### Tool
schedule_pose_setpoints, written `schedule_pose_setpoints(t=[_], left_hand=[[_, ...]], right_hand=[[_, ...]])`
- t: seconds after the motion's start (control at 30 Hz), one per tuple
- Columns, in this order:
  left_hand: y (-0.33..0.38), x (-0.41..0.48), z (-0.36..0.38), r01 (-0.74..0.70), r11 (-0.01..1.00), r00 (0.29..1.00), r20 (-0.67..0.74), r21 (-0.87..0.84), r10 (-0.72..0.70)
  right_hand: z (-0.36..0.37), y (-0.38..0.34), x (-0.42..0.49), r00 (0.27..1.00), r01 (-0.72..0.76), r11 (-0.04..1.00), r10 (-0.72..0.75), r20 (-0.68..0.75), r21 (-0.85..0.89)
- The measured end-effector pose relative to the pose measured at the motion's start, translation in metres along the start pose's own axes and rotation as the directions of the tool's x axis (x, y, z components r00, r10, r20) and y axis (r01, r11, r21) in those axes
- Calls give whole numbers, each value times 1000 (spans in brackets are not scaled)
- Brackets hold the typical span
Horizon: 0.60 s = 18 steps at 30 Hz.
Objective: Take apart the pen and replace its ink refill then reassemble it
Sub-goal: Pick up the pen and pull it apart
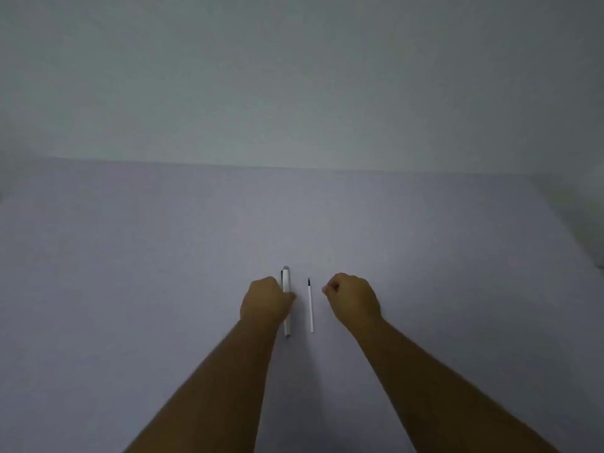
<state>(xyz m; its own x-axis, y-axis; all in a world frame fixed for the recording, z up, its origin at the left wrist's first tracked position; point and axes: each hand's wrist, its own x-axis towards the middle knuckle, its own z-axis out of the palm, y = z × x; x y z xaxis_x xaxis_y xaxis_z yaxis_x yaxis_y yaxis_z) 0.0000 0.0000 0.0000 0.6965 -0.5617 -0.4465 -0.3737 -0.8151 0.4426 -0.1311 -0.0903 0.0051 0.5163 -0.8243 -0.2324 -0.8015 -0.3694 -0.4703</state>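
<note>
2 bare forearms reach forward from the bottom edge, one on each side of the pen (pixel 286 302), which serves as the landmark here. The left hand (pixel 266 300) is curled over the middle of the pen, fingers closed around the white barrel; whether the pen is lifted or lies on the surface cannot be told. The pen's near tip pokes out just below the hand and its clip end shows just beyond the knuckles. Just right of the pen, apart from it and roughly parallel, lies 1 thin white ink refill (pixel 310 305) with its dark tip at the far end. Further right of the pen, past the refill, the right hand (pixel 351 297) is loosely fisted with the fingers drawn together, holding nothing that can be seen and not touching the refill.

The pen looks whole, so my judgement is that this is the opening step: securing the pen before taking it apart. The next move likely calls for the right hand to come across to the pen's free end so the 2 hands can twist or pull the barrel open.

Beyond the pen, the pale lilac-grey table (pixel 163 256) runs bare to its far edge. Past that stands a plain grey-white wall (pixel 294 76) in dim, even light.
</note>
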Motion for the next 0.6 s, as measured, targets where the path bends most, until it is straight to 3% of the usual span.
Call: schedule_pose_setpoints(t=[0.23, 0.43, 0.6], left_hand=[[-3, 2, 9, 61, 995, 998, -8, -81, -62], [-4, -13, -1, -108, 924, 994, -32, -367, 104], [4, -23, -6, -197, 905, 974, 28, -377, 224]], right_hand=[[9, -1, 2, 1000, 0, 994, -3, 29, 110], [2, -29, 9, 991, -118, 883, 74, 115, 454], [-10, -46, 17, 978, -194, 825, 125, 165, 531]])
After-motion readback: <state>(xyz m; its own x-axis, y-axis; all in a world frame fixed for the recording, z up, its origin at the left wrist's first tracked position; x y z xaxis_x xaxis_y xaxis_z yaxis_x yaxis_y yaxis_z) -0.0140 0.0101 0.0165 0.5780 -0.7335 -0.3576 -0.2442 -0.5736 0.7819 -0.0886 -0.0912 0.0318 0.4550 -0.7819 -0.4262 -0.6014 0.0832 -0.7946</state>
